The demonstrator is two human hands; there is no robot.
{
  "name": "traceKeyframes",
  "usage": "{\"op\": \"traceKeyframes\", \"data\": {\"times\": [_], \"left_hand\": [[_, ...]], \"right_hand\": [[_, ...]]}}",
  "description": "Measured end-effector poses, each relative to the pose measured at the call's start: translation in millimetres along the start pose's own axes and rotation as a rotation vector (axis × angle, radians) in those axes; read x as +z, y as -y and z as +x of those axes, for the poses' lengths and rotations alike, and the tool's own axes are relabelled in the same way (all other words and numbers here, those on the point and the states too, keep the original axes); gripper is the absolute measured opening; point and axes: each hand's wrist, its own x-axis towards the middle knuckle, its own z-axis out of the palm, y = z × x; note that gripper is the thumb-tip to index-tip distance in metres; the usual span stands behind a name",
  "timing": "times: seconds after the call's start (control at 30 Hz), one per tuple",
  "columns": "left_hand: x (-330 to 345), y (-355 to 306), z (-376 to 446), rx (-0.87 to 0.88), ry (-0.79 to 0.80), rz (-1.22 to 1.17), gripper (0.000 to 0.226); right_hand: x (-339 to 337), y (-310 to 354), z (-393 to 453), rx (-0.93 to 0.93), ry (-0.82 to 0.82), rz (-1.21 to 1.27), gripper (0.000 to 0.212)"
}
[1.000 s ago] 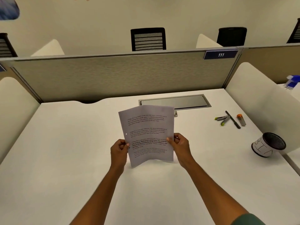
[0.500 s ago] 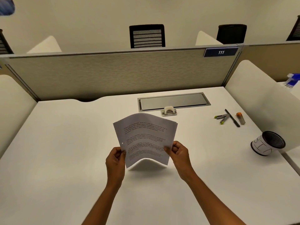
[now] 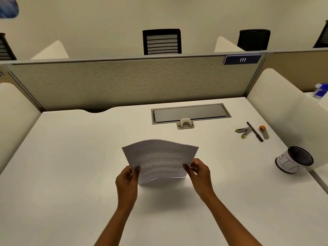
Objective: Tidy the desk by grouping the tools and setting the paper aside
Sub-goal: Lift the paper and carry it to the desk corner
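A printed sheet of paper [image 3: 159,159] hangs above the middle of the white desk [image 3: 71,166], tipped back and bowed. My left hand [image 3: 126,181] pinches its lower left edge and my right hand [image 3: 199,172] pinches its lower right edge. At the far right lie two green-tipped tools [image 3: 244,131], a black pen [image 3: 255,131] and a small orange-capped tube [image 3: 264,132], close together. A small white hole punch [image 3: 185,123] sits by the cable tray. A black mesh cup [image 3: 293,159] with a white label lies tipped against the right divider.
A grey cable tray lid [image 3: 190,112] is set into the desk's far side. A fabric partition [image 3: 124,82] bounds the back, and rounded white dividers [image 3: 284,110] stand at both sides. A blue spray bottle [image 3: 321,91] is on the neighbouring desk.
Both hands lowered the paper toward me and tipped it from upright to nearly flat. The hole punch behind it came into sight. The tools and cup stayed put.
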Motion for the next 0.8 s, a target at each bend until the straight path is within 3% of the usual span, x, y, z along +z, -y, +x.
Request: {"op": "traceKeyframes", "data": {"times": [0.27, 0.37, 0.47, 0.67, 0.8], "left_hand": [[0.9, 1.2, 5.3, 0.009, -0.007, -0.010, 0.009], [0.9, 4.7, 5.3, -0.009, 0.038, -0.003, 0.018], [2.7, 6.4, 5.4, -0.017, 0.044, 0.042, 0.012], [4.3, 5.2, 8.9, 0.022, 0.024, 0.067, 0.010], [5.9, 5.6, 5.5, 0.029, 0.043, 0.059, 0.020]], "right_hand": [[-2.4, 10.0, -3.4, -0.127, -0.007, -0.075, 0.023], [-0.9, 5.7, -6.9, -0.106, -0.015, -0.088, 0.026], [2.3, 6.9, -8.3, -0.074, -0.024, -0.094, 0.028], [3.7, 16.7, -7.0, -0.168, -0.085, -0.089, 0.024], [3.9, 9.8, -7.0, -0.099, -0.065, -0.063, 0.026]]}}
